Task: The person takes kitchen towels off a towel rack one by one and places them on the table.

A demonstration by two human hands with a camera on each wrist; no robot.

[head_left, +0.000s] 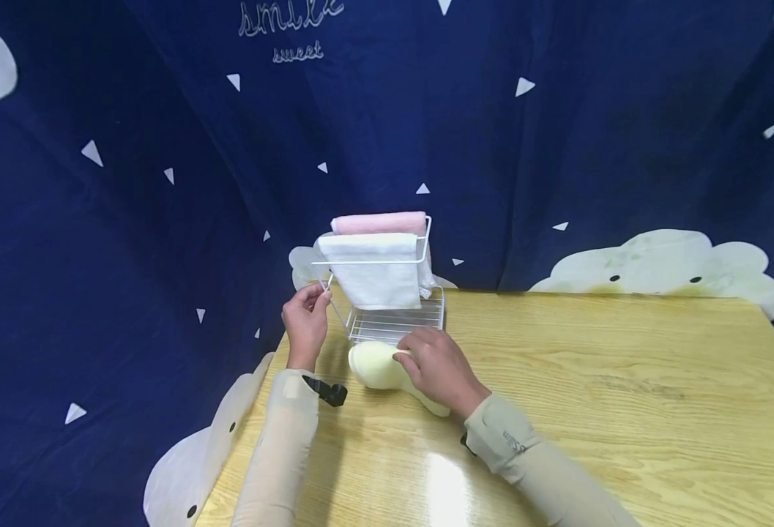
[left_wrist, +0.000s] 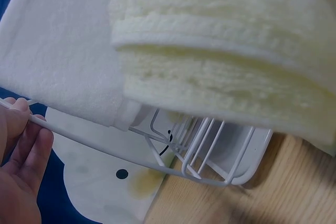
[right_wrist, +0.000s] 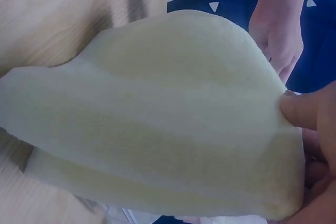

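Observation:
A white wire rack [head_left: 396, 322] stands near the table's back left, with a white towel [head_left: 380, 274] and a pink towel [head_left: 387, 222] draped over its upper bars. My left hand [head_left: 306, 318] pinches the rack's left upright bar, seen close in the left wrist view as a thin white rod [left_wrist: 94, 145]. In front of the rack, my right hand [head_left: 441, 366] pinches the edge of a pale yellow towel [right_wrist: 173, 108] between thumb and fingers. That towel hangs folded, its lower end close to the tabletop.
The wooden table [head_left: 624, 410] extends to the right of the rack. A dark blue curtain [head_left: 479, 146] with white triangles and clouds hangs behind it and along the left side. A ribbed white tray [left_wrist: 247, 156] forms the rack's base.

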